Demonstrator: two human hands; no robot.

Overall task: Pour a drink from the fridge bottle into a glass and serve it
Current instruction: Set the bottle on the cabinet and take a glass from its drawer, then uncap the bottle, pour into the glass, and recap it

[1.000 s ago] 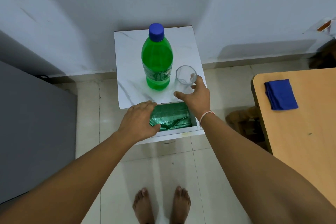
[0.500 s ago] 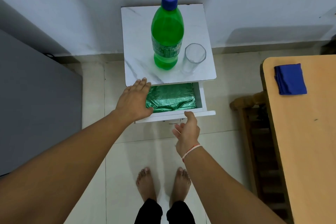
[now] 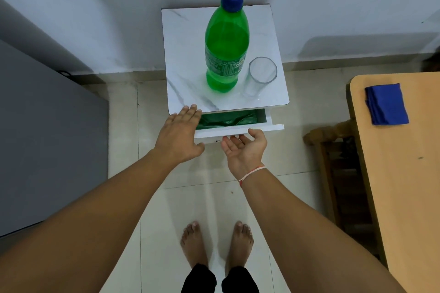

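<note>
Green plastic bottle [image 3: 226,40], blue cap, stood upright at the middle of a white marble-patterned side table [image 3: 184,59]. Clear empty glass [image 3: 260,75] stood just right of it, apart. Drawer [image 3: 238,129] below the tabletop was partly out, green foil inside. Left hand [image 3: 179,135], palm down, fingers straight and together, rested at the drawer's left corner. Right hand [image 3: 245,148], palm up, fingers loosely curled under the drawer front, held nothing. Blue folded cloth [image 3: 386,103] lay on the wooden table [image 3: 404,173] at right.

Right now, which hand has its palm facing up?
The right hand, the one with the wrist thread, under the drawer front. The left hand shows its back.
</note>
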